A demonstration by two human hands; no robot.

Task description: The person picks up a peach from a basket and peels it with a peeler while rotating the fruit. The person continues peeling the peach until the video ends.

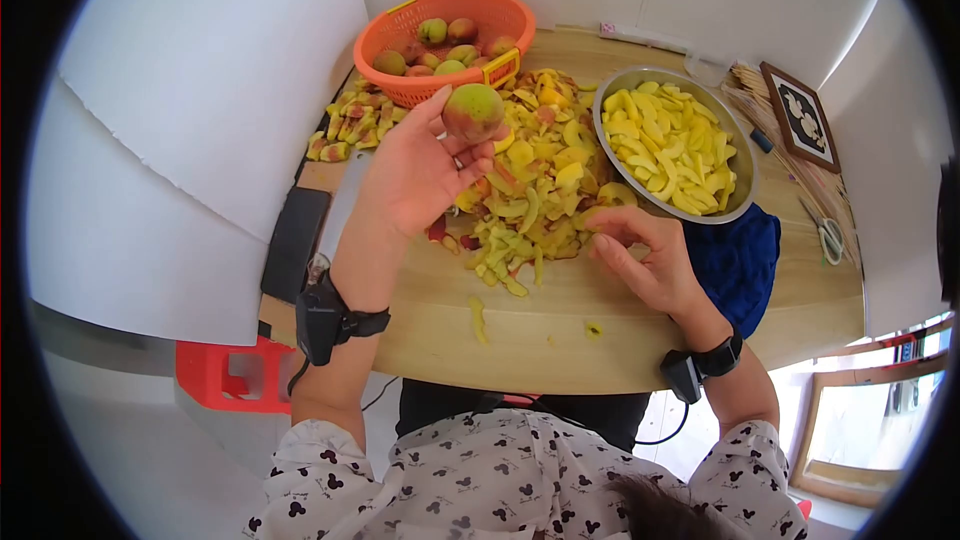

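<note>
A whole green and red fruit (473,113) rests in the fingers of my left hand (420,165), raised just in front of the orange basket (390,35). That basket holds several more whole fruits. My right hand (645,255) is at the right edge of a heap of peels and scraps (540,170), its thumb and fingertips curled near each other; whether anything small is between them I cannot make out. Behind it stands a steel bowl (745,175) full of yellow fruit slices (670,145).
Fruit pieces (350,125) lie left of the heap, near a dark flat object (296,240). Right of the bowl are a framed picture (800,118), scissors (830,238) and thin sticks. A dark blue cloth (735,260) lies below the bowl. A red stool (235,375) stands at lower left.
</note>
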